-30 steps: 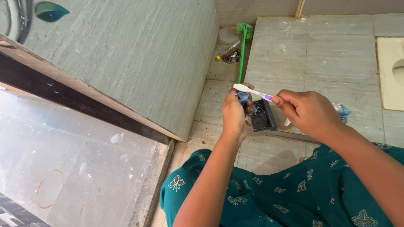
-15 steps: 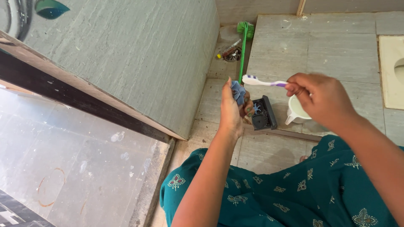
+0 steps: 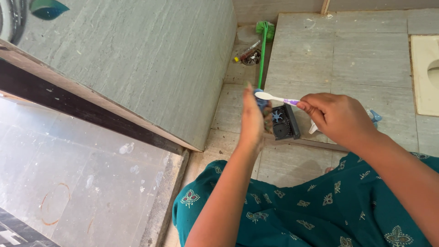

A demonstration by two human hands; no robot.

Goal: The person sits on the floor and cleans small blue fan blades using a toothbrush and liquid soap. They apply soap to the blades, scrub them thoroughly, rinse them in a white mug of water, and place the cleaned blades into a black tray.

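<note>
— What kind of room is this, and what is underfoot?

— A tiled washroom. The floor [image 3: 366, 55] is grey stone-look tile with a raised step across the far half. A tall grey tiled wall [image 3: 137, 59] stands on the left, with a dark door frame [image 3: 68, 103] along its near edge. At the far right edge lies part of a pale squat toilet pan [image 3: 425, 68].

— What do the hands hold?

— The left hand [image 3: 251, 121] is raised, fingers pressed around one small blue object [image 3: 261, 103]; I cannot tell what it is. The right hand [image 3: 336, 116] pinches the purple end of one white toothbrush [image 3: 274, 97] between thumb and fingers, the brush head touching the blue object, held in the air above the floor.

— And on the floor, counted?

— One black box-like part [image 3: 286, 123] lies just below the hands, with a small blue piece inside it. One green long-handled brush [image 3: 261, 50] leans in the far corner by the wall. Near its head sits one round floor drain [image 3: 250, 56] with bits of litter. Behind the right hand, one blue-capped item [image 3: 375, 118] shows, mostly hidden.

— Anything nearer?

— The person's teal printed garment [image 3: 297, 210] fills the near edge.
</note>
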